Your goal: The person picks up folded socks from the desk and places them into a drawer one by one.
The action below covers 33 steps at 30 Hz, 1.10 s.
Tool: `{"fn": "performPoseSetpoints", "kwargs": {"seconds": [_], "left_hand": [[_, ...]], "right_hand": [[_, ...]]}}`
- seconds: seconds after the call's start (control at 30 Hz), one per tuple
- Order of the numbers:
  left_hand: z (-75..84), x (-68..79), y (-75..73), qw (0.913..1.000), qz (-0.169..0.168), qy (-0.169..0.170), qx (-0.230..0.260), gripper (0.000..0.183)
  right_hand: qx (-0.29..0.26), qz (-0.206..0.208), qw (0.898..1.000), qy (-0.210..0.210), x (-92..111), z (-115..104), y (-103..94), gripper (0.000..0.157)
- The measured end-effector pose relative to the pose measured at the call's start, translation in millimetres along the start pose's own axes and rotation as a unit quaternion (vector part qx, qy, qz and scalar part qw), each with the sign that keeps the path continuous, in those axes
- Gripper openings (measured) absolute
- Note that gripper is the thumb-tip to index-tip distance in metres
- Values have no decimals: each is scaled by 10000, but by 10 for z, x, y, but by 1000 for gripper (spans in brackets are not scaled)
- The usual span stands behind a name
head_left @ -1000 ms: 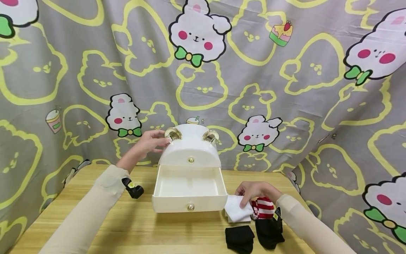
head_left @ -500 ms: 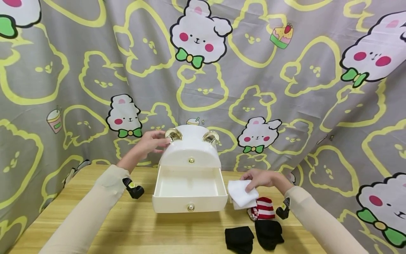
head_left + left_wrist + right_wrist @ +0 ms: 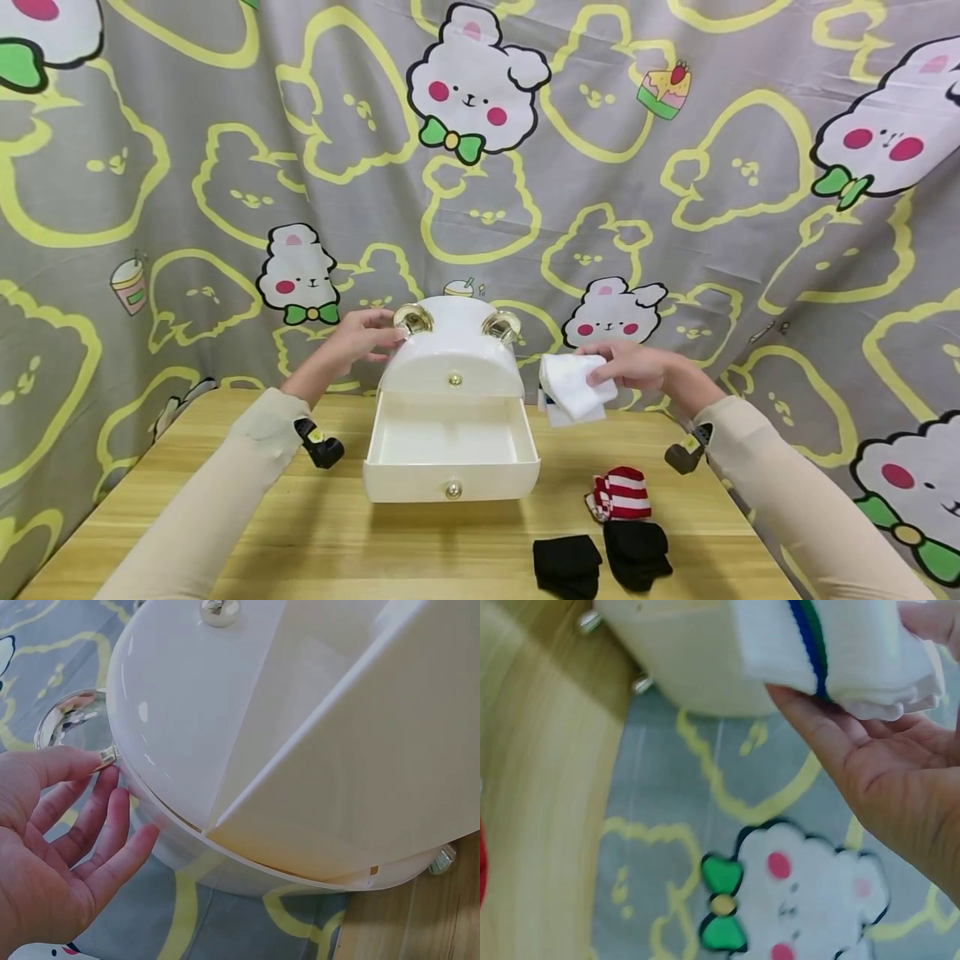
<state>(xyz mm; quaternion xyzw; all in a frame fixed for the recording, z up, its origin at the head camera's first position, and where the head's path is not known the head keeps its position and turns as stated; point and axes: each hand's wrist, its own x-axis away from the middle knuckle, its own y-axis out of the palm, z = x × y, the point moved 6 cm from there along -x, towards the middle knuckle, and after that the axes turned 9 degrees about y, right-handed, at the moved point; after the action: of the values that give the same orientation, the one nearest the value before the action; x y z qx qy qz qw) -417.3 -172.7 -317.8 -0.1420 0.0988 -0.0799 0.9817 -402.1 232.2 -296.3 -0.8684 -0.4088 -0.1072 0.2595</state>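
A white drawer box (image 3: 450, 362) with a rounded top stands on the table, its lower drawer (image 3: 450, 437) pulled out and bare inside. My left hand (image 3: 363, 337) pinches the gold ear (image 3: 79, 724) on the box's left side between thumb and fingers; part of the fingertips is hidden there. In the air right of the box, my right hand (image 3: 633, 367) holds a folded pair of white socks (image 3: 577, 387) between thumb and fingers. A blue and green stripe shows on the white socks (image 3: 855, 652) in the right wrist view.
Red-and-white striped socks (image 3: 622, 494) and two folded black sock bundles (image 3: 567, 565) lie at the table's right front. A second gold ear (image 3: 501, 325) sits on the box's right. A patterned grey curtain (image 3: 480, 192) hangs behind the wooden table (image 3: 300, 525).
My right hand has lifted the white socks off the table and carried them up and back, beside the box. My left hand stays at the gold ear.
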Motion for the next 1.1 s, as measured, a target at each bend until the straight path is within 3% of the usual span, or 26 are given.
{"fn": "performPoseSetpoints", "kwargs": {"seconds": [0.27,0.47,0.67,0.9,1.1], "left_hand": [[5,-1,-24,10000,53,19,-34,48],[32,3,-10,10000,73,33,-50,47],[43,27,4,10000,16,71,17,45],[41,35,15,9999,81,105,33,44],[23,21,21,9999,109,28,57,44]], "right_hand": [[518,55,9972,-533,-143,-586,357,41],[830,673,9935,-393,-318,-840,698,43],[1195,1312,9837,-286,-465,-911,1018,33],[570,1894,9784,599,-564,-810,1208,22],[-358,1600,9814,1004,-665,-709,1317,21]]}}
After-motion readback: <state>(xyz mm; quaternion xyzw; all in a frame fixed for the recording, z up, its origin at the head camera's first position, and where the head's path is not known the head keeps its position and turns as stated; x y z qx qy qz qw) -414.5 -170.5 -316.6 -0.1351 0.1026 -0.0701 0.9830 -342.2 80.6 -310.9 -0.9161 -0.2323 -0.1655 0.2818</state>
